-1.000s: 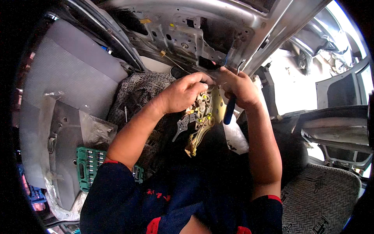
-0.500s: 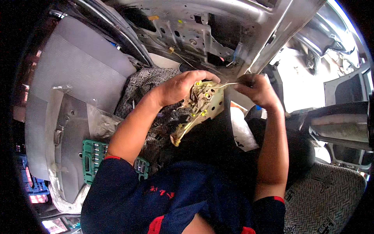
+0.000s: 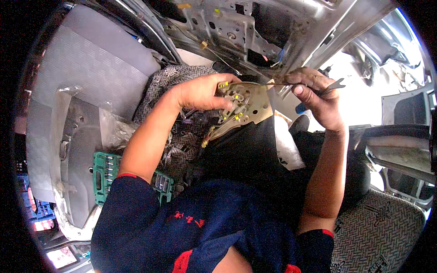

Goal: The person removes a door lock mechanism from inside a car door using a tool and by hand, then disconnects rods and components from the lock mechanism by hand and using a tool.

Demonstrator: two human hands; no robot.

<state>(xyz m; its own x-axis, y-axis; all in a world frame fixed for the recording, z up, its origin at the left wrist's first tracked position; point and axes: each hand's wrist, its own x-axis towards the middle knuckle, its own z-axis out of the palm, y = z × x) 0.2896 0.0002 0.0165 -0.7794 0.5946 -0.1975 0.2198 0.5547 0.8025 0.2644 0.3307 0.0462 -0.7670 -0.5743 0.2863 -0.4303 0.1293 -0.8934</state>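
In front of me is a pale metal door latch assembly [image 3: 258,101], a bracket with levers, thin rods and yellow-green clips. My left hand [image 3: 205,92] grips its left edge, thumb across the levers and fingers behind the plate. My right hand [image 3: 322,98] is just right of the plate, thumb and fingers closed on a slim dark tool with a forked end [image 3: 337,85], which sticks out to the right. From the same hand a thin rod-like length [image 3: 277,83] reaches left to the plate's upper corner. Whether it belongs to the tool cannot be told.
A bare metal car door panel [image 3: 236,34] with cut-outs rises beyond my hands. On the left stands a grey door trim panel [image 3: 82,68], with a green socket set case [image 3: 107,170] near my left arm. Patterned fabric [image 3: 373,232] covers a seat at lower right.
The latch assembly has turned, its plate now lying flatter. My right hand has moved right and turned over, bringing the tool's forked end into sight. My left thumb now lies across the levers.
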